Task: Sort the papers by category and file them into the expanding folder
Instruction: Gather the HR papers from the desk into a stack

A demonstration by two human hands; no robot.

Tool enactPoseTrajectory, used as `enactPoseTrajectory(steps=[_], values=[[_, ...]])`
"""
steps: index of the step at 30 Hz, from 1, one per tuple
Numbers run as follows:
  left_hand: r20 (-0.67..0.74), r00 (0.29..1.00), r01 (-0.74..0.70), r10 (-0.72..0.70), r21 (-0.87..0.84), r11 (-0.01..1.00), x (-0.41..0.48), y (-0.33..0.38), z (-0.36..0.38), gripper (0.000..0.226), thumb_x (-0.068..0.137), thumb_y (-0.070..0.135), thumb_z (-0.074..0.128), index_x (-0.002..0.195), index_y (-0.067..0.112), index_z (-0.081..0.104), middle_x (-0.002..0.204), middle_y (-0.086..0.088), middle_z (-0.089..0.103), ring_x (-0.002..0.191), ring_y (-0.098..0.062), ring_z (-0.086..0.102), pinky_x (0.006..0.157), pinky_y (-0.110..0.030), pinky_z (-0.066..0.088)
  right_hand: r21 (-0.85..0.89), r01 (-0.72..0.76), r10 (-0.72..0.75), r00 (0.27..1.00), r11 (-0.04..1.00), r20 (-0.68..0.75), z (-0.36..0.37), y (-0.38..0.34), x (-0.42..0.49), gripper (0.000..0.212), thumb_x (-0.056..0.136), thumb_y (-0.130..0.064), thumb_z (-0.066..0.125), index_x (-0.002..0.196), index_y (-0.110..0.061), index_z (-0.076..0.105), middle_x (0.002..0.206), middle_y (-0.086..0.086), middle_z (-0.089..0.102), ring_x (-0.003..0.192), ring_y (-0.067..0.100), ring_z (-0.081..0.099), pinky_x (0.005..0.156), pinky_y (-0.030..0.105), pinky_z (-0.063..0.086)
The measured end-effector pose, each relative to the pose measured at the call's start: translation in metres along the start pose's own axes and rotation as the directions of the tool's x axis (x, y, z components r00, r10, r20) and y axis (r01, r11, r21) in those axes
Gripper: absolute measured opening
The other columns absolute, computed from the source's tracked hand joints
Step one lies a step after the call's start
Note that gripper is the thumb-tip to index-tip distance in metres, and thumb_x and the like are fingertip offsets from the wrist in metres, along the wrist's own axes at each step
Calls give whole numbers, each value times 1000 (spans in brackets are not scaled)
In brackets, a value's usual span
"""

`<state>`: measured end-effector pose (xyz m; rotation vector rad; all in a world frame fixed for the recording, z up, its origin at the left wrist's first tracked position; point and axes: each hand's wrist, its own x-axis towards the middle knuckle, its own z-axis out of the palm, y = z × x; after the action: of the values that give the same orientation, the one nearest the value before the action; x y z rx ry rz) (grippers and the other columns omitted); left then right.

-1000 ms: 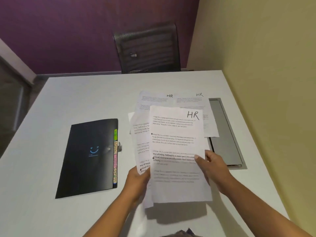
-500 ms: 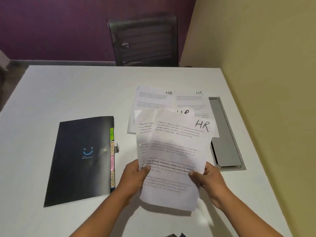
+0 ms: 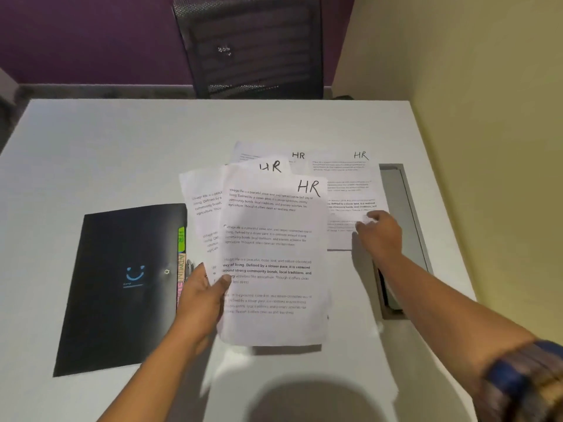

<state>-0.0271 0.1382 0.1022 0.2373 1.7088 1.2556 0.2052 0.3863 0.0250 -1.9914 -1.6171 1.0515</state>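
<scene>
White table [image 3: 122, 147]: left hand [image 3: 201, 303] pinches floppy HR sheets [image 3: 271, 254] at edge w/ thumb; right hand [image 3: 379, 236], fingers loosely open, touches another HR sheet [image 3: 350, 190].

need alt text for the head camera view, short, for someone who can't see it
A person's left hand holds a fanned stack of papers marked "HR" above a white table, while the right hand reaches onto another HR sheet lying there. A closed black expanding folder with coloured tabs lies to the left; a dark chair stands beyond.
</scene>
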Motion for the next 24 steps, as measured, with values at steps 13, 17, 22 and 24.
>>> enactPoseTrajectory(steps=[13, 17, 22, 24], values=[[-19, 1000, 22, -23, -45, 999, 48, 15, 5, 28, 98, -2, 49, 110, 19, 63, 88, 12, 78, 79, -10, 75, 62, -25, 60, -64, -316, 316, 949, 947, -10, -13, 11, 65, 52, 73, -29, 84, 115, -6, 64, 113, 12, 71, 96, 33, 68, 83, 41, 58], [-56, 998, 14, -19, -99, 995, 54, 20, -3, 29, 98, -2, 50, 107, 21, 66, 97, 4, 78, 84, -15, 75, 60, -24, 58, 275, -142, 181, 976, 951, -121, -28, -6, 49, 38, 90, -21, 70, 123, -5, 64, 116, 4, 68, 92, 21, 64, 84, 29, 52], [-89, 996, 9, -24, -169, 986, 54, 26, -11, 33, 97, -5, 48, 105, 22, 66, 98, 1, 78, 81, -15, 75, 58, -24, 57, 701, -152, 228, 974, 697, -16, -30, -30, 18, 25, 90, -26, 72, 114, -23, 67, 104, -6, 73, 80, 12, 68, 55, 21, 52], [-99, 995, 8, -28, -198, 980, 53, 28, -14, 31, 97, -5, 47, 113, 14, 65, 99, -1, 77, 79, -15, 75, 57, -23, 57, 717, -166, 214, 976, 677, 23, -17, -40, 7, 26, 90, -24, 72, 115, -21, 67, 102, -7, 74, 75, 10, 69, 56, 20, 53]])
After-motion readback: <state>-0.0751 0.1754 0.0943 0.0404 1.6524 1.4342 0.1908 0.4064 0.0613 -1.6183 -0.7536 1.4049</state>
